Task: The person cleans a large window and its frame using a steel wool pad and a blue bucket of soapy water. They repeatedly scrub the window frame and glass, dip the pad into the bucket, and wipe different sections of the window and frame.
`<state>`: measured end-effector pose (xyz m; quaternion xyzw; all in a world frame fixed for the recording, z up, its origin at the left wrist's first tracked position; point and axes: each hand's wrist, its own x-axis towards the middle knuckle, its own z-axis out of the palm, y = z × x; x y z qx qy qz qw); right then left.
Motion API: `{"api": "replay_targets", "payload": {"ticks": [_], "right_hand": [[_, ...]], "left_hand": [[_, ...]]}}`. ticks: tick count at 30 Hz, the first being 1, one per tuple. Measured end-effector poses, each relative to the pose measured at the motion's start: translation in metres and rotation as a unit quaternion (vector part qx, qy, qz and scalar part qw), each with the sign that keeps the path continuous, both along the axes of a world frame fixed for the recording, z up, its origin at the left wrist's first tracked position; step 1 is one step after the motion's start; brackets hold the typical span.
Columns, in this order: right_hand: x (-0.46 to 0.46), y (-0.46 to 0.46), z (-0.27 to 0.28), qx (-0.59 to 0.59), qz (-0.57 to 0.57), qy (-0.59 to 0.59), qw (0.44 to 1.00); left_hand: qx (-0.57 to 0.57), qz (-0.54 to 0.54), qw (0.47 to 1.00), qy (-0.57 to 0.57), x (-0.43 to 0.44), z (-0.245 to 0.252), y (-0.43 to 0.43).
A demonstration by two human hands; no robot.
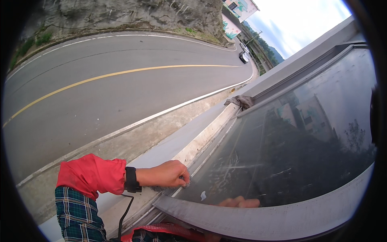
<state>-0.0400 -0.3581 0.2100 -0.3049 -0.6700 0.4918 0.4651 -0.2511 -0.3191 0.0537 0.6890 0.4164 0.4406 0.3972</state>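
My left hand [172, 174], in a red sleeve cuff with a black wrist strap, is closed around a small wad of grey wire wool [186, 178]. It rests at the lower edge of a window pane [260, 151], over the window track [208, 145]. The glass has white smears and scratches and a small white scrap [203, 195]. Fingers, apparently of my right hand [239, 202], show at the glass beside the metal sash frame [266, 216]; the rest is mostly hidden, so its grip is unclear. A crumpled grey-brown rag [242, 101] lies farther along the sill.
The pale sill [196, 145] is narrow and stained. Beyond the outer wall lie a concrete verge [121, 145] and a road [121, 90], lower down, with a car [244, 57] far off. A thin black bent rod or cable [125, 214] is beside my left forearm.
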Motion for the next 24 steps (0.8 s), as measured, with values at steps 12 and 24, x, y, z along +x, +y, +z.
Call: {"api": "replay_targets", "payload": {"ticks": [12,24], "right_hand": [[0.012,-0.007,0.001,0.178,-0.091,-0.232,0.952],[0.003,0.02,-0.033,0.391,-0.141,-0.106,0.903]], "left_hand": [[-0.069,-0.075,0.995,0.006,-0.013,0.005,-0.025],[0.004,0.063,0.998,-0.006,0.004,0.022,-0.014]]}}
